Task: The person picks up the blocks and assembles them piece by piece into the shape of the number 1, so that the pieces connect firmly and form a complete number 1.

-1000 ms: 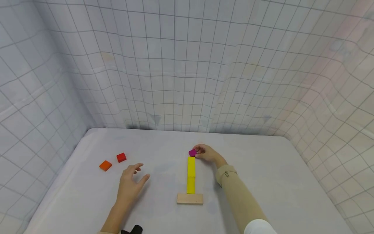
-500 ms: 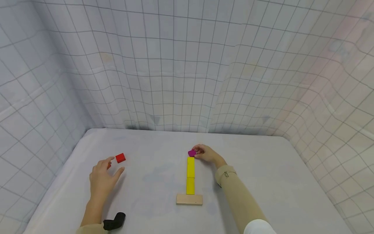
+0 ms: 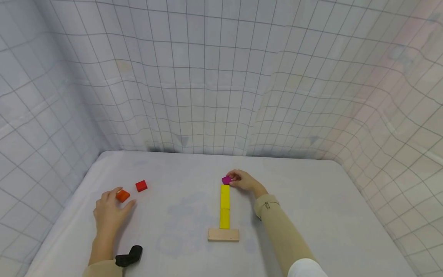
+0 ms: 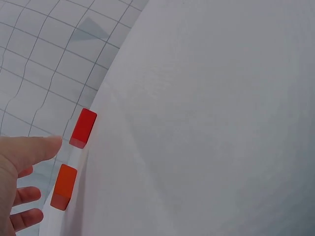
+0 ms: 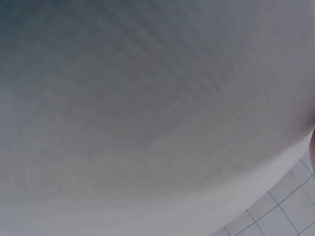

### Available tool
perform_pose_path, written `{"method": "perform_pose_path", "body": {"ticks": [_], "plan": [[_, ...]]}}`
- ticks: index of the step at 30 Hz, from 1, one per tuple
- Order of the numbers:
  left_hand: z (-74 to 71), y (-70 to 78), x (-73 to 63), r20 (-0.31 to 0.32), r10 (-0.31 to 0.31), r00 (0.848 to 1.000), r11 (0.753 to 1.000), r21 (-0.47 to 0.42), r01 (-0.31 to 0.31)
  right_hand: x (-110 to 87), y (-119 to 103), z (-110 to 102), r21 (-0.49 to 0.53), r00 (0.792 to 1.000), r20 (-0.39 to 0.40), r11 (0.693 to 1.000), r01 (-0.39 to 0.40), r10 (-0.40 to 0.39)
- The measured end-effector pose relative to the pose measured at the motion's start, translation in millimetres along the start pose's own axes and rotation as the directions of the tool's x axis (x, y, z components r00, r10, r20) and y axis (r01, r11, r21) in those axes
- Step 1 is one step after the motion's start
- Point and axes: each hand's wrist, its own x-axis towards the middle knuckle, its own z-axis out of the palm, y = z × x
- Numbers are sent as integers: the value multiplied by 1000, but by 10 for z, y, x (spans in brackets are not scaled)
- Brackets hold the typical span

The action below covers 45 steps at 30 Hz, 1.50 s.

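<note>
My left hand is spread around an orange block at the left of the table, thumb and fingers apart. In the left wrist view the orange block lies between thumb and fingers with no clear grip on it. Just beyond sits a red block. With its fingertips my right hand pinches a purple block at the far end of two yellow blocks laid end to end. A plain wooden block lies crosswise at their near end. The right wrist view shows mostly white cloth.
A white cloth covers the table. Grid-patterned curtains hang behind it and on both sides. A black strap-like piece is at the left wrist, beside the sleeve.
My left hand has moved left from the open table to the orange block. The right hand stays at the purple block, and the blocks keep their layout.
</note>
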Motion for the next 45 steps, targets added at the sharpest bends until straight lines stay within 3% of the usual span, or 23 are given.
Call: {"method": "perform_pose_path", "body": {"ticks": [15,25,30,45], "plan": [[55,-207,51,42,-81,996,996,-30,82,8,14,-1,-11,1000,10,1000,15,-15],[83,-274,33,-49,-114,992,990,-95,109,16,14,-3,0,1000,14,1000,-3,3],[82,-256,30,-58,-147,987,984,-107,141,13,3,-3,5,1000,10,1000,-13,13],[91,-263,33,-72,-145,987,986,-90,139,9,13,-1,8,1000,10,1000,6,-6]]}}
